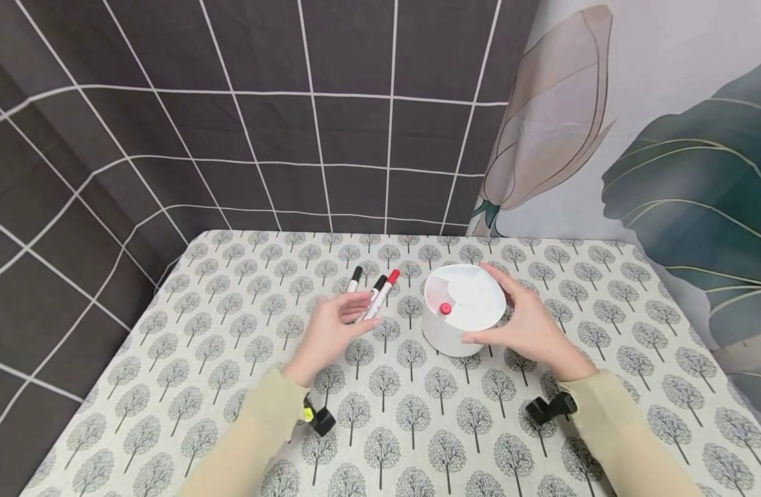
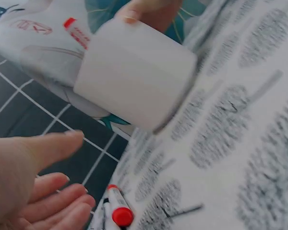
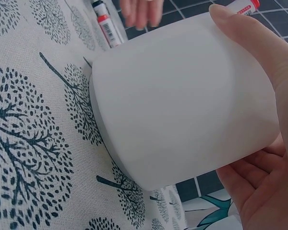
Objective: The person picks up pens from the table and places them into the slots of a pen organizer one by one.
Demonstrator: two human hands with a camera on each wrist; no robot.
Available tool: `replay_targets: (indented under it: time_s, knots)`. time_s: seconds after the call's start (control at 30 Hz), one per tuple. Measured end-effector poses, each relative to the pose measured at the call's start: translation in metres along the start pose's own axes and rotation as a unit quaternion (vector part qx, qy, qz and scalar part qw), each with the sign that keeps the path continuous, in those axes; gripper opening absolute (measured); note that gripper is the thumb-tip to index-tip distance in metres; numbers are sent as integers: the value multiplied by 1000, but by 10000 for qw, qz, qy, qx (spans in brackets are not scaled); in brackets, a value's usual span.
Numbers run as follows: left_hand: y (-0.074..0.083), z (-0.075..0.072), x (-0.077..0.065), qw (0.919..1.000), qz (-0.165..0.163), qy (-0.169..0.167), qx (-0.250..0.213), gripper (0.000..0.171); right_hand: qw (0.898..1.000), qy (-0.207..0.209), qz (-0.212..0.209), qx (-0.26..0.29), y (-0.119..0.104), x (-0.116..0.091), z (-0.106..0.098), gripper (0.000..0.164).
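A round white container (image 1: 447, 336) stands upright on the table, and my right hand (image 1: 530, 330) grips its right side, thumb at the near wall and fingers round the far side. Inside it leans a marker with a red end (image 1: 445, 308), which pokes above the rim in the left wrist view. Left of the container, my left hand (image 1: 333, 331) hovers by several markers, its fingers loosely spread and holding nothing. Two black-capped markers (image 1: 355, 277) and a red-capped marker (image 1: 389, 281) lie there, partly hidden by that hand in the head view.
A cloth printed with grey trees (image 1: 411, 414) covers the table. Behind it hangs a dark curtain with white grid lines (image 1: 349, 131), and to the right a pale curtain with large leaves and petals (image 1: 684, 172). Small black wrist cameras (image 1: 321, 420) sit at both cuffs.
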State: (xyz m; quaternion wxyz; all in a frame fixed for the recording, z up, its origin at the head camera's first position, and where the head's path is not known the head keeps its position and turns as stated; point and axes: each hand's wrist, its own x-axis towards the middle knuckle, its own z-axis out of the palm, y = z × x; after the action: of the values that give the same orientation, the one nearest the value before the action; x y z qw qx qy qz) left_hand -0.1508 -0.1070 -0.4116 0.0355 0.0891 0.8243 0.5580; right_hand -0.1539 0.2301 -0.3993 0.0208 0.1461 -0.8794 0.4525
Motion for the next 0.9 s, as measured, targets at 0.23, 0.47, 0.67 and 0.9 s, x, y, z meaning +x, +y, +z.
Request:
replay_targets:
  time_s: [0.23,0.47,0.67,0.9]
  knots:
    - [-6,1,-5,9981,34,-153,604,51,9999,54,-98,52,2,0,1,125]
    - [-5,7,-5,9953,48,-264,932,49,10000,46,-61,12,1,-1,1,125]
    - [-5,17,-1,9905,257,-283,1318,52,10000,9,10,-3,0,-1,1,127]
    - [-1,25,2,9818,478,-271,1816,37,10000,38,-51,-47,0,-1,1,126]
